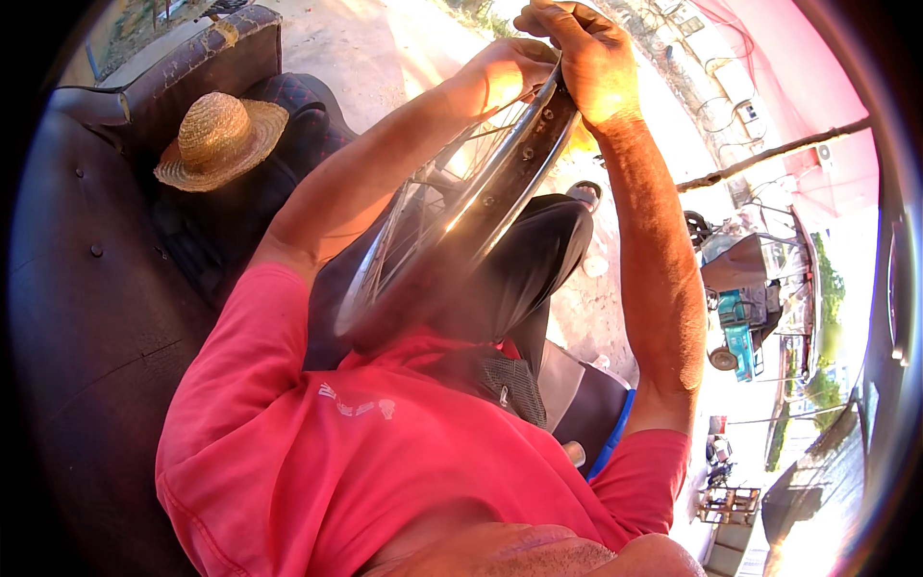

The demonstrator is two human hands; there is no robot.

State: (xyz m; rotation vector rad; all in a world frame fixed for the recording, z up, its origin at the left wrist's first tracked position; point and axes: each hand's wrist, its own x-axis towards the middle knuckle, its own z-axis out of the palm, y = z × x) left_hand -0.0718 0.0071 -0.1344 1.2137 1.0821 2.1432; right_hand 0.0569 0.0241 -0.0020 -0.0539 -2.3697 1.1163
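A shiny metal wheel rim (500,183) with thin spokes (413,221) stands edge-on in front of me, leaning against my lap and dark trousers (538,260). My left hand (514,62) grips the rim's top from the left side. On the same top section my right hand (586,58) is closed over the rim from above. Both arms reach forward from a red shirt (385,452). What the fingers pinch on the far side is hidden.
A straw hat (219,139) lies on a dark upholstered seat (87,288) to my left. Sandy ground (375,48) lies ahead. A small wheeled cart (745,327) and a red canopy (817,87) stand to the right.
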